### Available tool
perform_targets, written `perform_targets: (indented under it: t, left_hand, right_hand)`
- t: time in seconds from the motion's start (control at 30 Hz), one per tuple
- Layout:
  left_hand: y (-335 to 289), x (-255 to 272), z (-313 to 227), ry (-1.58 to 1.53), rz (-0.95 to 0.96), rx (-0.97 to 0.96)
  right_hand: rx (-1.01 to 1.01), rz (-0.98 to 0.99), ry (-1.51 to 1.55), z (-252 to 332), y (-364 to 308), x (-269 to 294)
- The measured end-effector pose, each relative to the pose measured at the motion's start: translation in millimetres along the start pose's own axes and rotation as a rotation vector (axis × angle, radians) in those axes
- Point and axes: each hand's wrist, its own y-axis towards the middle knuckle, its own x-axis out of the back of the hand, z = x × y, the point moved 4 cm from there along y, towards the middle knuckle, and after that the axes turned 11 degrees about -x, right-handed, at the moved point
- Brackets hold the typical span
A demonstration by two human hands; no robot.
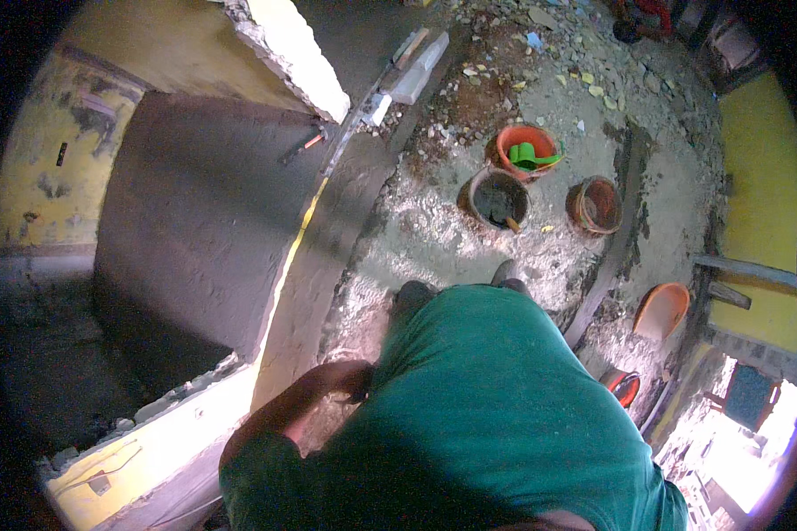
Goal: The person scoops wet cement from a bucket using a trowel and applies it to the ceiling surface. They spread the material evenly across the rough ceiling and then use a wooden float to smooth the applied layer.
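My left hand (352, 379) rests at my left hip against my green shirt (478, 380), with the elbow bent outward. Its fingers are in shadow and partly hidden, so I cannot make out whether it holds anything. My right hand is out of view. On the ground beyond my feet stands a bucket (475, 205) with dark contents and a wooden-handled tool (512, 225) in it. Touching its far side is an orange bucket (505, 142) holding a green dipper (524, 157). A third, dirty bucket (584, 209) stands to the right.
A smooth grey surface (195, 203) spreads at the left, with an orange-handled tool (314, 141) at its far edge. Rubble (584, 80) covers the far ground. An orange basin (662, 311) and a reddish bucket (627, 389) are at the right. Broken wall edges (288, 53) stand at the left.
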Motion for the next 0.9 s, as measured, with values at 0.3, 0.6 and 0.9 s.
perform_targets:
  t: [0.3,0.6,0.9]
  left_hand:
    - [34,-27,-1,1.332,-0.053,-0.159]
    - [80,-39,-58,1.115,-0.335,-0.01]
    - [153,-14,-152,1.212,-0.49,0.059]
  right_hand:
    - [0.118,0.069,0.029,-13,-17,30]
    - [0.152,0.168,-0.167,-38,-19,118]
    - [0.064,0.408,0.38,-64,-31,174]
